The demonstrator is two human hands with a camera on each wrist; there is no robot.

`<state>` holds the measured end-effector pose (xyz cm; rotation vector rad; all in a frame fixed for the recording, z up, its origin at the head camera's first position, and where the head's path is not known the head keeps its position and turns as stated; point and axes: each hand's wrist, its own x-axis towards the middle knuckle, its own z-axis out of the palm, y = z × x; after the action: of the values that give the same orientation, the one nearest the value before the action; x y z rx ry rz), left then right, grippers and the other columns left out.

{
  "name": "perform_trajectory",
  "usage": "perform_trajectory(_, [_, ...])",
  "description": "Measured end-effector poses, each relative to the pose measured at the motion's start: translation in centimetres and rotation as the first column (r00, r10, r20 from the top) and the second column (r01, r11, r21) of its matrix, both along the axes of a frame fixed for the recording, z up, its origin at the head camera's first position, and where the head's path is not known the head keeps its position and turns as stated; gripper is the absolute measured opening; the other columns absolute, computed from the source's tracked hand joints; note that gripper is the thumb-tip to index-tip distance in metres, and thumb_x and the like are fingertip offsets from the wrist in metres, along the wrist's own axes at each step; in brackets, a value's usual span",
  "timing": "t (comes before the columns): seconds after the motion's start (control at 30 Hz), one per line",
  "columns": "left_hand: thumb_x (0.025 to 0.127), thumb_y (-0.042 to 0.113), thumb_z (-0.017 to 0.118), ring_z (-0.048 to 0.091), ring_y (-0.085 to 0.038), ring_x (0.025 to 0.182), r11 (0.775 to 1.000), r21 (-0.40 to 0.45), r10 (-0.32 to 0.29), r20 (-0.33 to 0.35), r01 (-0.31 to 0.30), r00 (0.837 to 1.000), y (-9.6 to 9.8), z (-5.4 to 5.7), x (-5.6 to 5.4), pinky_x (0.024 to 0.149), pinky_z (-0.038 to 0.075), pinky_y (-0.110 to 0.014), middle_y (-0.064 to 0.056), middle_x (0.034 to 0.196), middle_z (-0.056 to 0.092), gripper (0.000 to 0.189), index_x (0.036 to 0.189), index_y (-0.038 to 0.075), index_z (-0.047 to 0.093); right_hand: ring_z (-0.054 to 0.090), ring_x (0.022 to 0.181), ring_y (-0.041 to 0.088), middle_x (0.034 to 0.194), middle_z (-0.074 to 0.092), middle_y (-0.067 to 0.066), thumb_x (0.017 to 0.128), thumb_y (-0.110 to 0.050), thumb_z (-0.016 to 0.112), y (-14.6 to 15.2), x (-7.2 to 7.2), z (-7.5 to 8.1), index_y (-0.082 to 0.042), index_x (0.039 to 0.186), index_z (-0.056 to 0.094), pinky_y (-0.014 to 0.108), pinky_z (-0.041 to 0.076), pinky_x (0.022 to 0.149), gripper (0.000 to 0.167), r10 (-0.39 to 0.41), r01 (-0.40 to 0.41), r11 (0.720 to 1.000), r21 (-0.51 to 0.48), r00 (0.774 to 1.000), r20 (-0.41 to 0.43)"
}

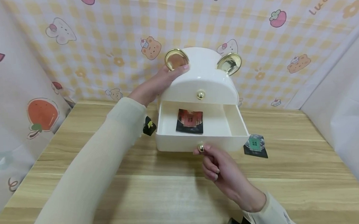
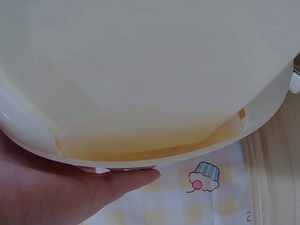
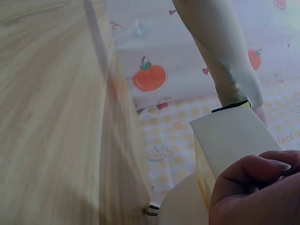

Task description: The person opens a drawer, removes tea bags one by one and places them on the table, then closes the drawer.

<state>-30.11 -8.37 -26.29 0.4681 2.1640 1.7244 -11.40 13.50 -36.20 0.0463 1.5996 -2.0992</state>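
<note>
A white storage box [image 1: 202, 61] with two round gold ears stands against the patterned backdrop in the head view. Its lower drawer [image 1: 172, 141] is pulled out, and a black-and-red packet [image 1: 190, 122] lies inside. My right hand [image 1: 223, 172] pinches the gold knob [image 1: 201, 148] on that drawer's front between thumb and forefinger. On the box's upper left side rests my left hand [image 1: 162, 80], its thumb straight against the surface beside the left ear [image 1: 176, 59]. The left wrist view shows the white casing [image 2: 150, 70] close up; most of that hand's fingers are hidden.
A black-and-green packet [image 1: 255, 146] lies on the wooden table [image 1: 298, 173] right of the drawer. Black wrist gear [image 1: 149, 126] shows near my left sleeve. The upper compartment has its own gold knob [image 1: 201, 95]. Patterned cloth [image 1: 118, 54] hangs behind, with white sheets at both sides.
</note>
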Motion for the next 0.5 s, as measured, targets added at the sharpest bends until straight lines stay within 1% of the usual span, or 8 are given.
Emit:
perform_trajectory(0.17, [0.101, 0.058, 0.049, 0.074, -0.020, 0.081, 1.000, 0.016, -0.005, 0.010, 0.005, 1.000, 0.0, 0.1, 0.2, 0.071, 0.063, -0.041, -0.007, 0.103, 0.072, 0.041, 0.131, 0.031, 0.056, 0.038, 0.048, 0.004, 0.054, 0.035, -0.011, 0.108, -0.041, 0.045, 0.1, 0.3, 0.1, -0.014, 0.110, 0.064, 0.020, 0.032, 0.054, 0.033, 0.027, -0.027, 1.000, -0.009, 1.000, 0.006])
perform_trajectory(0.4, [0.103, 0.051, 0.047, 0.073, -0.016, 0.079, 1.000, 0.014, -0.009, 0.042, 0.008, 0.999, 0.0, 1.6, 1.9, 0.072, 0.063, -0.037, -0.004, 0.100, 0.072, 0.037, 0.132, 0.028, 0.055, 0.038, 0.048, 0.005, 0.054, 0.036, -0.011, 0.108, -0.040, 0.045, 0.0, 0.3, -0.1, -0.014, 0.108, 0.065, 0.020, 0.032, 0.054, 0.033, 0.019, -0.019, 1.000, 0.005, 1.000, -0.010])
perform_trajectory(0.5, [0.104, 0.050, 0.047, 0.073, -0.016, 0.080, 1.000, 0.013, -0.009, 0.045, 0.008, 0.999, 0.0, 1.7, 2.0, 0.072, 0.063, -0.037, -0.003, 0.099, 0.072, 0.038, 0.134, 0.029, 0.054, 0.038, 0.048, 0.005, 0.054, 0.036, -0.011, 0.108, -0.040, 0.045, -0.1, 0.2, -0.3, -0.014, 0.108, 0.065, 0.020, 0.032, 0.054, 0.033, 0.011, -0.011, 1.000, 0.013, 1.000, -0.020])
